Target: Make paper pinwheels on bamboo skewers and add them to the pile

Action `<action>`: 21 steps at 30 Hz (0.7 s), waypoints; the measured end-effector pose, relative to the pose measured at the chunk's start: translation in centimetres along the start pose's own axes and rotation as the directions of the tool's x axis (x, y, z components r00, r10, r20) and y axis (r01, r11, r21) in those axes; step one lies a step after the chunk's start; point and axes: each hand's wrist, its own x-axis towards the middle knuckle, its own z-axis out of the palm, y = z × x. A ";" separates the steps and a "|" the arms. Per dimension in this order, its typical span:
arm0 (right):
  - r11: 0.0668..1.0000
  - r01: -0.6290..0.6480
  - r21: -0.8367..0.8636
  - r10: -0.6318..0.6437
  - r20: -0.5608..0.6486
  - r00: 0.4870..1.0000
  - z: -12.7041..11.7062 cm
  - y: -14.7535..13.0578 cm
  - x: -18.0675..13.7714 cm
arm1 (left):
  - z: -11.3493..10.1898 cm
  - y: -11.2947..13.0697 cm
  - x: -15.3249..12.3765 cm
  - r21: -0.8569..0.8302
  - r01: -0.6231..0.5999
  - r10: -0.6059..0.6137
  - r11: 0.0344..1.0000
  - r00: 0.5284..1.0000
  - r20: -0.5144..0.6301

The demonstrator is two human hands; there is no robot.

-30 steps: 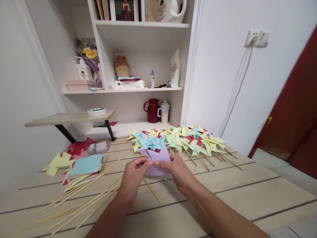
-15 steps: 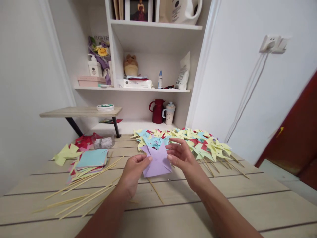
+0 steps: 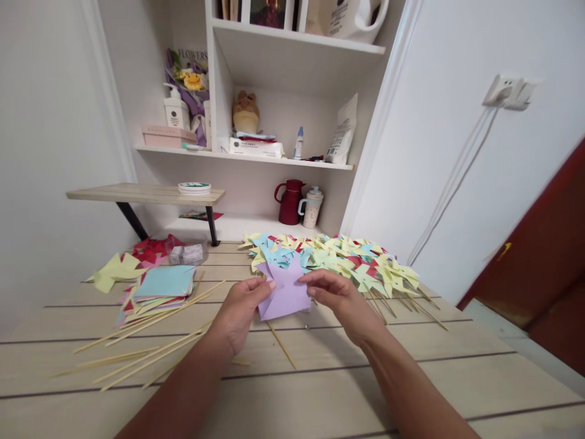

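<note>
My left hand pinches the left side of a lilac paper pinwheel sheet, its thumb lying on the front. The sheet is cut in from its corners, and its points spread at the top. At the right edge, my right hand is closed with thumb and forefinger on the paper. A thin wooden stick shows below the sheet; its upper end is hidden. Behind lies a heap of finished paper pinwheels on sticks, in yellow, blue, green and red.
Stacked coloured paper squares and loose wooden sticks lie on the left of the table. Behind them stand a clear plastic box and a small raised shelf. A red jug and a cup stand at the back.
My right hand's fingers have come together on the paper's right edge. The lilac sheet has turned slightly, and the camera view has shifted and tilted a little.
</note>
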 end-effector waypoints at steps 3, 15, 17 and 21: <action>1.000 -0.020 -0.003 0.021 0.056 0.998 -0.2 0.0 0.0 | -0.1 0.0 0.1 -0.015 0.004 -0.004 1.000 1.000 0.008; 0.958 0.131 -0.253 -0.114 0.080 0.990 -0.3 0.2 -0.1 | 0.2 0.0 -0.1 -0.063 0.082 -0.081 0.995 0.996 0.023; 0.931 0.171 -0.322 -0.145 0.102 0.984 -0.1 -0.1 -0.3 | 0.3 0.1 -0.1 -0.073 0.070 -0.069 0.995 0.997 0.024; 0.903 0.224 -0.367 -0.207 0.086 0.975 -0.1 -0.2 -0.4 | 0.3 0.0 -0.1 -0.050 0.056 -0.056 0.997 0.998 0.005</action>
